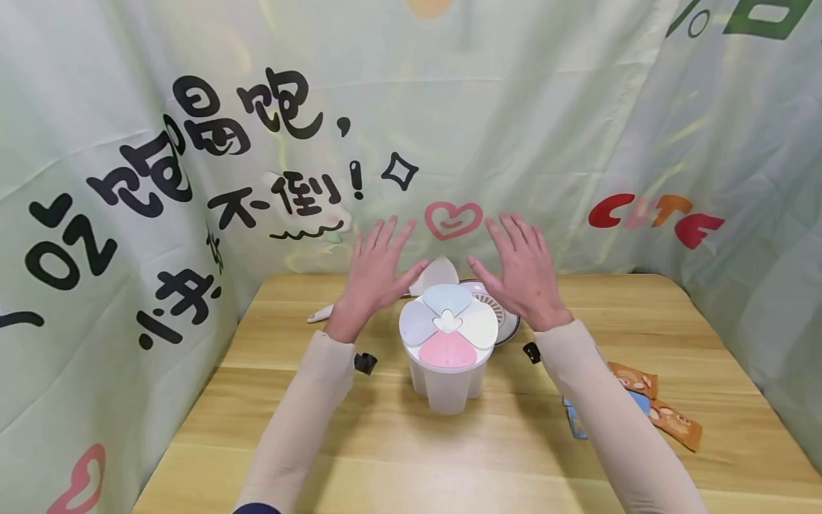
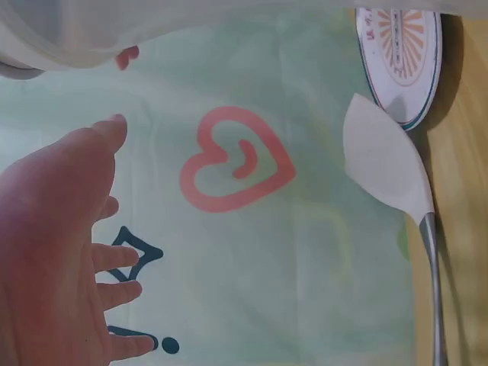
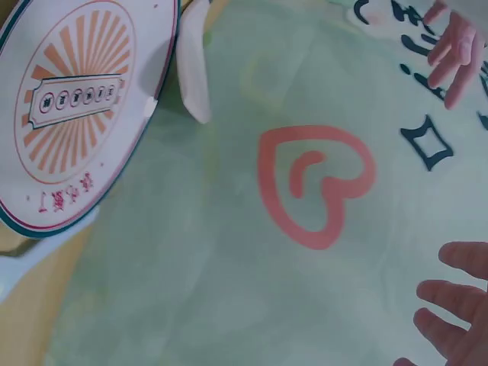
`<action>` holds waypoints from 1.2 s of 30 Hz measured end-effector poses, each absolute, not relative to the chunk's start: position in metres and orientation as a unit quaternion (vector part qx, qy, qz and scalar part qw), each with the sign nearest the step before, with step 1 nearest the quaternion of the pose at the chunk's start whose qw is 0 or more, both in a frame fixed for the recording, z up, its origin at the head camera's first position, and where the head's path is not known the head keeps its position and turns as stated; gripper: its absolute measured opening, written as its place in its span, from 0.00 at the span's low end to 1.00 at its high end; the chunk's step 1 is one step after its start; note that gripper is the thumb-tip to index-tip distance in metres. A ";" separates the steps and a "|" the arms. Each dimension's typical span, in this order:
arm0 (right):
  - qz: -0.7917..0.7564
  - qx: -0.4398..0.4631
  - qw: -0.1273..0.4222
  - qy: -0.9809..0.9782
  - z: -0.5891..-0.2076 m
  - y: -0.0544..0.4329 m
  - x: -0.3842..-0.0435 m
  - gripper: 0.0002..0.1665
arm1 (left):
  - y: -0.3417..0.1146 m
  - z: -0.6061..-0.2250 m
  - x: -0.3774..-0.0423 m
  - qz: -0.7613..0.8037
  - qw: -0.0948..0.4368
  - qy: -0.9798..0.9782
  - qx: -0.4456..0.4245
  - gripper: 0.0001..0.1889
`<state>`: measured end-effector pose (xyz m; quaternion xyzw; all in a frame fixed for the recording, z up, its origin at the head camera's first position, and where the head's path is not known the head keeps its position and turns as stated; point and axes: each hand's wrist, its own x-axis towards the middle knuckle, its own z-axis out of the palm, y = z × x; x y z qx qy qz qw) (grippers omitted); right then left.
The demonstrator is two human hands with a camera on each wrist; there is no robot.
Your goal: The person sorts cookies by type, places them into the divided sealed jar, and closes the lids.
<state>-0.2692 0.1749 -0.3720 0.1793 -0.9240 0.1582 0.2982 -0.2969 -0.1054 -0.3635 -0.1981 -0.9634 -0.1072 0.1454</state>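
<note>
In the head view my left hand [image 1: 377, 275] and right hand [image 1: 525, 275] are raised on either side of a translucent tub [image 1: 447, 385]. Their fingers are spread and straight, and both are free of objects. The tub's flower-shaped lid [image 1: 447, 325] has blue, lilac, white and pink petals. Behind the tub stands the white blade of a spatula [image 1: 437, 275], partly hidden, its handle reaching left past my wrist. A round plate [image 1: 511, 330] with an orange ray pattern is behind it on the right, partly covered by my right hand and the tub; its print shows in the right wrist view.
Orange snack packets [image 1: 677, 425] and a blue packet [image 1: 576, 421] lie on the wooden table [image 1: 443, 464] at the right, partly under my right forearm. A printed cloth [image 1: 514, 128] hangs behind and along both sides of the table.
</note>
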 end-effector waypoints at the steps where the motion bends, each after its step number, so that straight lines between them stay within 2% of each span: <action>1: 0.158 0.183 0.302 -0.922 -0.372 0.174 -0.266 0.46 | -0.108 -0.364 -0.294 -0.114 0.144 -0.963 -0.199 0.42; 12: 0.167 0.214 0.346 -0.898 -0.371 0.176 -0.236 0.35 | -0.127 -0.389 -0.265 -0.220 0.166 -0.925 -0.261 0.38; 21: 0.174 0.250 0.393 -0.867 -0.370 0.175 -0.213 0.27 | -0.134 -0.401 -0.245 -0.363 0.173 -0.866 -0.297 0.29; 26: 0.202 0.256 0.408 -0.853 -0.372 0.175 -0.198 0.24 | -0.135 -0.408 -0.232 -0.434 0.154 -0.828 -0.321 0.27; 36: 0.202 0.275 0.399 -0.851 -0.377 0.173 -0.174 0.26 | -0.138 -0.421 -0.211 -0.480 0.107 -0.796 -0.352 0.28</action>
